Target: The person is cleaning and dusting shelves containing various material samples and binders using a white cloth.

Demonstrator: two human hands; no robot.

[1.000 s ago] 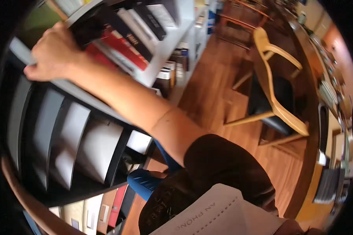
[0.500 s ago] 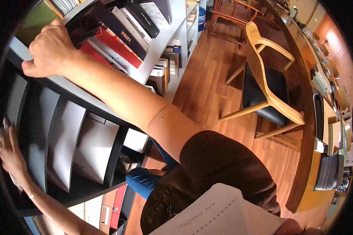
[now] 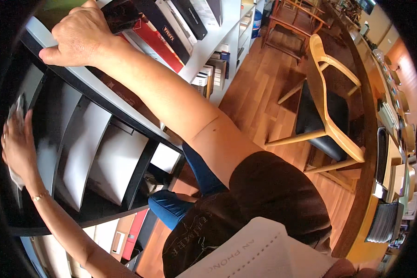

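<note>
My left hand (image 3: 19, 148), with a bracelet at the wrist, presses a crumpled greyish-white cloth (image 3: 16, 180) against a panel at the far left of a black shelf unit (image 3: 92, 211). Part of the cloth sticks out above and below the fingers. Curved upright dividers (image 3: 81, 167) with pale, shiny faces stand to the right of that hand. At the upper left, my right hand (image 3: 81, 34) is closed over the unit's top edge, beside a pale shelf board (image 3: 95, 81); its fingertips are hidden. My right arm stretches diagonally across the view.
Black, white and red books and boxes (image 3: 160, 41) lean on the white bookshelf behind my right arm. A wooden armchair (image 3: 326, 106) with a black seat stands on the wood floor beside a long table (image 3: 352, 222). A white printed sheet (image 3: 259, 250) hangs close at the bottom.
My left hand has slid up along the panel with the cloth. My right hand keeps its hold on the top edge, while the whole view has shifted slightly.
</note>
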